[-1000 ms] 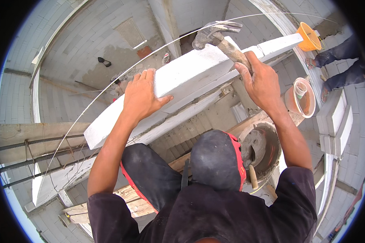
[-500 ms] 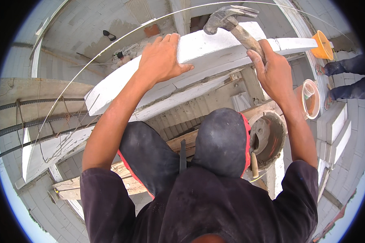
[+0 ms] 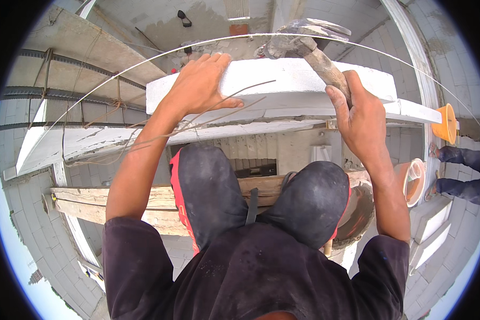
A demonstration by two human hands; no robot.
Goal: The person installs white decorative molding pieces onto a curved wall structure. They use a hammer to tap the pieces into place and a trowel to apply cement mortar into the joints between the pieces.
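A long white building block (image 3: 282, 80) lies along the top of a wall in front of me. My left hand (image 3: 201, 88) clasps it near its left end, fingers over the top and thumb on the near face. In my right hand (image 3: 362, 120) is a claw hammer (image 3: 322, 64), gripped by its worn wooden handle. The hammer's head is above the block's far edge; I cannot tell whether it touches. Thin bent wires (image 3: 245, 87) stick out past my left forearm. A white string (image 3: 160, 55) runs across, over the block and hammer.
Reinforcing bars (image 3: 74, 94) run along the left. Wooden planks (image 3: 112, 197) lie below my knees. A mortar bucket (image 3: 364, 208) stands by my right knee, partly hidden. Farther right are a pinkish bucket (image 3: 409, 184), an orange bucket (image 3: 445, 124), stacked blocks (image 3: 433, 221) and another person's legs (image 3: 458, 156).
The block's left end has swung away from me, so it lies straighter across the view. My left hand stays on it and my right hand keeps the hammer. My view has shifted too.
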